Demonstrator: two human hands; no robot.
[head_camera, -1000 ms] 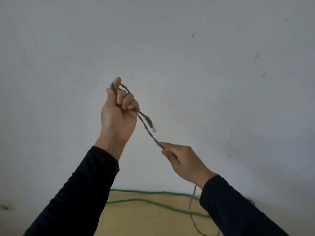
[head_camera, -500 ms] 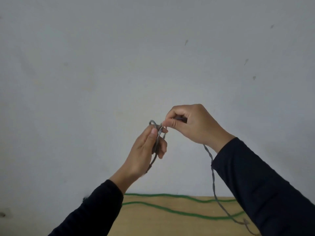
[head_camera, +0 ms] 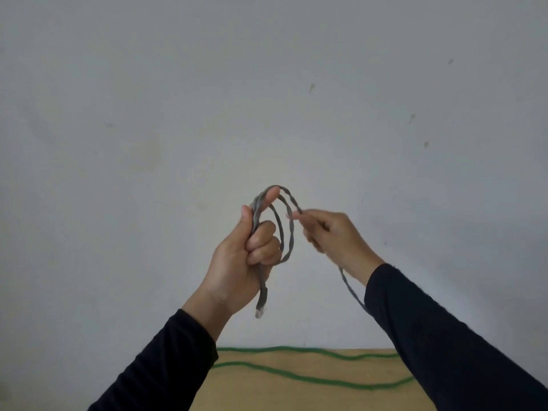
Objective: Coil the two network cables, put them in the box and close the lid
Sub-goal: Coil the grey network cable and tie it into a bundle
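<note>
1. Grey network cable (head_camera: 286, 229) is held raised in front of the wall (head_camera: 148, 114); the left hand (head_camera: 240, 262) is closed in a fist-like grip around the gathered loops, two of which arch over its forefinger.
2. Its plug end (head_camera: 261, 307) is seen hanging free just below that fist.
3. The running strand is pinched in a narrow grip by the right hand (head_camera: 335, 238), just beside the loops, and from there it is trailed down behind the right sleeve (head_camera: 444, 336).
4. A green cable (head_camera: 296, 376) is left uncoiled along the far edge of the counter (head_camera: 296, 396), well below both hands.
5. No box or lid is shown.
6. The step in hand is judged to be the coiling of the first cable, with only a few turns made.
7. For the next move, more slack would need to be drawn up and another loop laid into the left fist at matching size, so that twisting is avoided.
</note>
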